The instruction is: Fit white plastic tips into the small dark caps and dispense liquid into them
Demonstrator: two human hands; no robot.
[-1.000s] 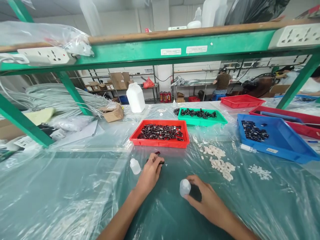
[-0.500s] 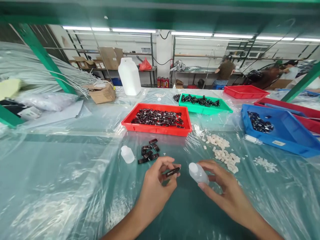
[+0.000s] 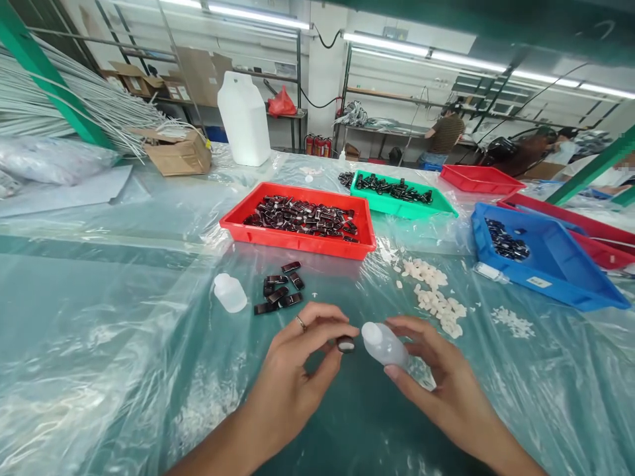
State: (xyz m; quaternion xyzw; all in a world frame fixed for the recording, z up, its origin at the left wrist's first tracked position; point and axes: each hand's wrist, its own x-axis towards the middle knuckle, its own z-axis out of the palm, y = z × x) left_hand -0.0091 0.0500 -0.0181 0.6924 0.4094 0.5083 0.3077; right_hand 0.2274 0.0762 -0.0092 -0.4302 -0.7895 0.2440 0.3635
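Between its thumb and fingertips, my left hand (image 3: 295, 373) pinches a small glossy black piece (image 3: 346, 344), turned end-on with a pale oval spot showing. My right hand (image 3: 446, 380) grips a small translucent white plastic bottle (image 3: 389, 349), tilted so its top points toward the black piece. A slight gap separates bottle and piece. Left of my hands, a second small white bottle (image 3: 231, 294) lies on the plastic-covered table (image 3: 124, 330). Several loose black pieces (image 3: 276, 295) lie beside that bottle.
Ahead stand a red tray (image 3: 297, 244) and a green tray (image 3: 407, 210), both holding many black pieces. To the right are a blue tray (image 3: 560, 281), pale flat pieces (image 3: 439, 307) and tiny white bits (image 3: 512, 322). A large white jug (image 3: 243, 122) stands behind. A person (image 3: 446, 135) is farther back.
The view has tipped downward and shifted. My left hand has turned the black piece from lengthwise to end-on, and it is now nearer the bottle's top. Both grips remain.
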